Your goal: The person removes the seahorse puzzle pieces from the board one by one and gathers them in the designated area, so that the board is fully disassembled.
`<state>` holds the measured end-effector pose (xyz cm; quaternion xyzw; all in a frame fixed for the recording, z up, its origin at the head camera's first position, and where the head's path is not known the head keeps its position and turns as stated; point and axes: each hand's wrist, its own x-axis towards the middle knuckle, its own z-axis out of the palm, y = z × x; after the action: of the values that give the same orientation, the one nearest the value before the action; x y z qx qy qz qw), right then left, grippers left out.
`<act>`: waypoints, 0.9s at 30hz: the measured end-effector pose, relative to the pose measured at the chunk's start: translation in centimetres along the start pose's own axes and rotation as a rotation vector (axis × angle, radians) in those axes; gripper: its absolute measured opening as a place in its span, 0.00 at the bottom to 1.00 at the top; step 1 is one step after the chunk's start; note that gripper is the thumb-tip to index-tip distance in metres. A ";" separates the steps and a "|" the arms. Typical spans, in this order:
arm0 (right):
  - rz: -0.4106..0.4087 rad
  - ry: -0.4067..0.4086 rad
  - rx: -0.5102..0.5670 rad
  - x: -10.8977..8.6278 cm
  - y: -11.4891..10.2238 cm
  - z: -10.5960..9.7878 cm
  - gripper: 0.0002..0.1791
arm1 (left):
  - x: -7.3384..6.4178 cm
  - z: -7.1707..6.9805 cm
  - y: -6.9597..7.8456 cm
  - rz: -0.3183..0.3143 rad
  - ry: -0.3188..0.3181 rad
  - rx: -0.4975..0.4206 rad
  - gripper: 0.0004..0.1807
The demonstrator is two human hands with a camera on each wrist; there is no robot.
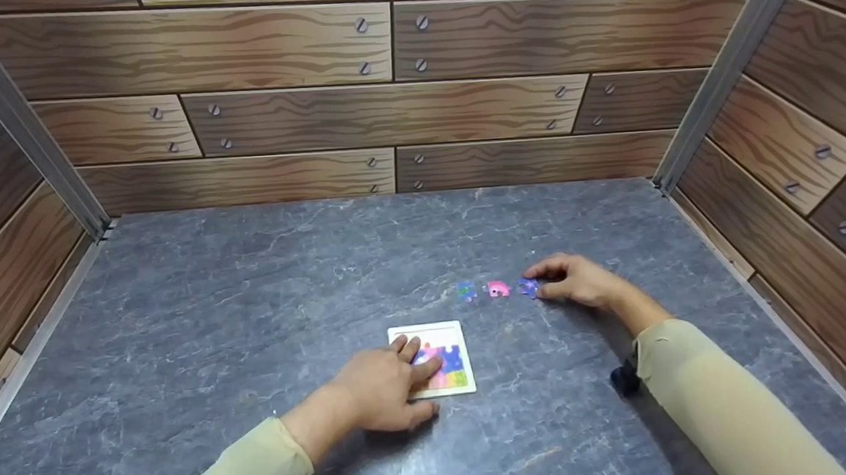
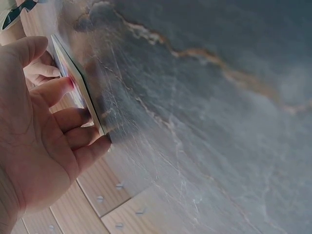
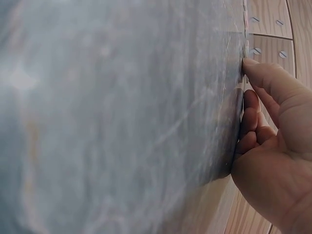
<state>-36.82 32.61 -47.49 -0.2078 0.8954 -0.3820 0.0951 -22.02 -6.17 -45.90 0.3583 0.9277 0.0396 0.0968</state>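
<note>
A small white-framed jigsaw puzzle board (image 1: 468, 381) lies on the table, partly filled with pink, blue and yellow-green pieces. My left hand (image 1: 381, 388) rests on its left side with fingers spread and covers part of the picture. In the left wrist view, the left fingertips (image 2: 66, 84) touch the board's face and edge. Farther right, my right hand (image 1: 580, 281) pinches a blue-purple puzzle piece (image 1: 528, 287) between thumb and index finger, at the tabletop. Left of it lie a pink puzzle piece (image 1: 498, 289) and a blue-green puzzle piece (image 1: 466, 290), spaced in a row.
The grey marbled table (image 1: 249, 277) is enclosed by wood-patterned walls (image 1: 386, 115) at the back and both sides. Metal posts (image 1: 722, 80) stand in the back corners. A small black object (image 1: 625, 379) shows under the right sleeve.
</note>
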 end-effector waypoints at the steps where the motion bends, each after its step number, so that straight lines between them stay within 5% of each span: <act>1: 0.003 -0.001 0.000 0.0 0.0 0.0 0.20 | 0.0 0.0 0.0 0.000 0.003 0.002 0.39; 27: 0.014 0.007 0.048 -0.1 -0.1 0.1 0.22 | 0.0 0.1 0.0 -0.006 0.022 -0.032 0.39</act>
<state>-36.64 32.58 -47.45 -0.1979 0.8878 -0.4035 0.0994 -22.06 -6.18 -45.99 0.3533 0.9291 0.0581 0.0922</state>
